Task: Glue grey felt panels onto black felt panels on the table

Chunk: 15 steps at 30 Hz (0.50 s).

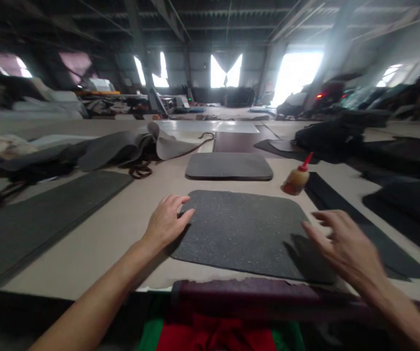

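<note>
Workshop hall, dim, with bright windows at the far end; a pale tabletop (129, 219) runs forward from the viewer. Dark speckled mat (241, 234) lies flat on it, near edge close to the viewer. Left hand (166, 222) rests palm down at the mat's left edge, forearm extended, fingers loosely spread and touching the mat, gripping nothing. Right hand (345, 246) hovers over the mat's right corner, fingers open and blurred, holding nothing. Smaller grey mat (229, 166) lies beyond. Glue bottle with red nozzle (296, 178) sits right of both mats.
</note>
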Each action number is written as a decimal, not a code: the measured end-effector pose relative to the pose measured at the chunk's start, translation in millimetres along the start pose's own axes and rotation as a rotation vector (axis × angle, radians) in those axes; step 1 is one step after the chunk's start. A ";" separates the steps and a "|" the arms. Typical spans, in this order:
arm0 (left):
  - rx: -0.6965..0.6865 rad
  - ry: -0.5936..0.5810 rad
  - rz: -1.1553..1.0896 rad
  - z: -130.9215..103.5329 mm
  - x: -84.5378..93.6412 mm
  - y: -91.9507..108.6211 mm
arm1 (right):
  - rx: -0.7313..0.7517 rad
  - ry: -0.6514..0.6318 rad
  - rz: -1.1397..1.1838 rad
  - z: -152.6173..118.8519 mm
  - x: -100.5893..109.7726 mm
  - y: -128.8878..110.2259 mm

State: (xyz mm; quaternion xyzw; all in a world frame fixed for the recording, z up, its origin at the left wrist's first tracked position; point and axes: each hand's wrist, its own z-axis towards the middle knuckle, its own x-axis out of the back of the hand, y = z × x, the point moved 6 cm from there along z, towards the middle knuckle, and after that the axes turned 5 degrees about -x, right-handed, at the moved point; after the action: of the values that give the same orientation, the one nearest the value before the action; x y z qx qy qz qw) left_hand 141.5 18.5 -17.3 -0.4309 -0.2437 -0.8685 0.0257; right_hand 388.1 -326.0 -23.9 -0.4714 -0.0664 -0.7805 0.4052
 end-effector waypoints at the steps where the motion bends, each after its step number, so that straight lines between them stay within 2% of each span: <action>1: -0.077 -0.069 -0.002 7.7 -11.6 9.6 | 0.097 -0.035 0.036 2.3 -2.5 -30.2; 2: -0.135 -0.144 0.021 12.7 -25.2 17.0 | 0.191 -0.112 0.046 3.6 -11.6 -55.3; 4: -0.183 -0.292 0.149 14.8 -54.7 21.6 | 0.282 -0.272 0.015 3.5 -37.5 -82.7; 5: -0.175 -0.353 0.234 12.6 -67.9 18.8 | 0.276 -0.346 -0.008 2.1 -50.9 -86.3; 7: -0.152 -0.398 0.354 6.4 -84.6 9.9 | 0.228 -0.464 -0.040 -3.2 -71.5 -83.7; 10: -0.159 -0.415 0.418 -0.9 -91.3 2.2 | 0.161 -0.516 -0.055 -11.1 -81.1 -74.2; 15: -0.151 -0.427 0.443 0.2 -85.3 4.5 | 0.014 -0.513 -0.112 -18.5 -73.1 -47.0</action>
State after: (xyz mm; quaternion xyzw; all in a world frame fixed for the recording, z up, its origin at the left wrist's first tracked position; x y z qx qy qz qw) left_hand 196.3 0.5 -80.4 -0.6470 -0.0784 -0.7472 0.1304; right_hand 359.4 -262.1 -78.7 -0.6468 -0.1983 -0.6561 0.3346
